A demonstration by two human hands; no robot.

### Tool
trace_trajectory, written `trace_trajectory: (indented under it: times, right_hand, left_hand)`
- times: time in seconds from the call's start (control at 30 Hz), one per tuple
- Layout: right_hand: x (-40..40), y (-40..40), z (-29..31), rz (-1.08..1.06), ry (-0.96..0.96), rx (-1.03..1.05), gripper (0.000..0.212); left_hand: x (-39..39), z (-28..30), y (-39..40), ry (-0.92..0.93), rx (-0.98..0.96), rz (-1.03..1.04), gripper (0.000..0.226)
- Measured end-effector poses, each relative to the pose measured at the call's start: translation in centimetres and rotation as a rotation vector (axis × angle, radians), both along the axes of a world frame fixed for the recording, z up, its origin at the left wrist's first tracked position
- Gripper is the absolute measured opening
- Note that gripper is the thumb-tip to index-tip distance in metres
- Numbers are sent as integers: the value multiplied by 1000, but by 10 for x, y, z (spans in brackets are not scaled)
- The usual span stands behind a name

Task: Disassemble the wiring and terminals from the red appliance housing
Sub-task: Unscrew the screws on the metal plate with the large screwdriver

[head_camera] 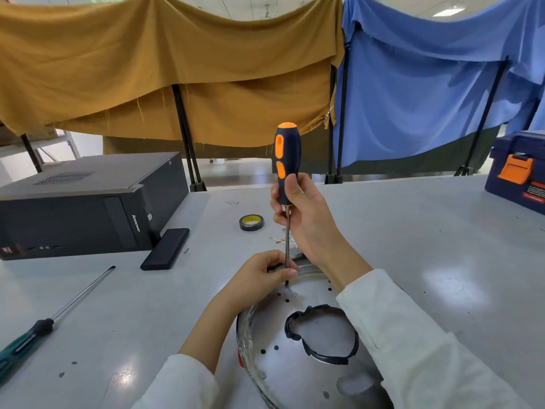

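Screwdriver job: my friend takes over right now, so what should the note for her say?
Right hand grips the screwdriver upright, tip down at the far edge of the metal plate.
Left hand pinches the shaft near the tip, steadying it.
A red edge shows under the plate's near left rim; thin wires lie just beyond the plate.
A spare screwdriver and tape roll lie on the table.
Done: cannot tell.
Left: finish this screw, then free the wiring.

Black-and-orange screwdriver handle, ochre drape, blue drape, pale grey desk, white sleeves.
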State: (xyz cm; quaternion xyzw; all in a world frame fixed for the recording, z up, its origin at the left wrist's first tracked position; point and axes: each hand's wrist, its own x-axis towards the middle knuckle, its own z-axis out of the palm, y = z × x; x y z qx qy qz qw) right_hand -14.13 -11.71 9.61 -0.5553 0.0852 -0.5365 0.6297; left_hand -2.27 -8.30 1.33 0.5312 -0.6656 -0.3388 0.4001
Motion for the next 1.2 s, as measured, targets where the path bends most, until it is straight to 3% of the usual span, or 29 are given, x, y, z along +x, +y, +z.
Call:
trace_trajectory:
  times: [0.2, 0.33, 0.47, 0.57, 0.67, 0.73, 0.87, 1.03, 1.2]
  right_hand:
    - [-5, -1, 5, -34, 109, -6, 34]
    - [-3, 0, 26, -371, 358, -207, 33]
    - [9, 1, 45, -554, 381, -230, 25]
    - [14, 0, 43, -488, 269, -118, 27]
    - [6, -8, 44, -144, 163, -45, 27]
    - [2, -12, 45, -43, 143, -56, 25]
    - [-3, -10, 40, -72, 163, -112, 31]
    - [-10, -9, 40, -179, 253, -182, 28]
    - [-6, -5, 40, -281, 261, -189, 23]
  left_hand:
    - [-1, 1, -2, -27, -7, 13, 15]
    - [-3, 3, -3, -73, -9, 40, 19]
    - [-2, 3, -3, -100, -5, 47, 13]
    - [-2, 3, -2, -108, 3, 31, 15]
    - [-1, 2, -1, -115, 4, 18, 11]
    - [-1, 3, -1, -89, 13, 23, 9]
    - [-3, 7, 2, -44, 99, 26, 33]
    - [6, 19, 2, -383, 179, -41, 49]
    - [-3, 13, 8, -478, 152, 94, 52]
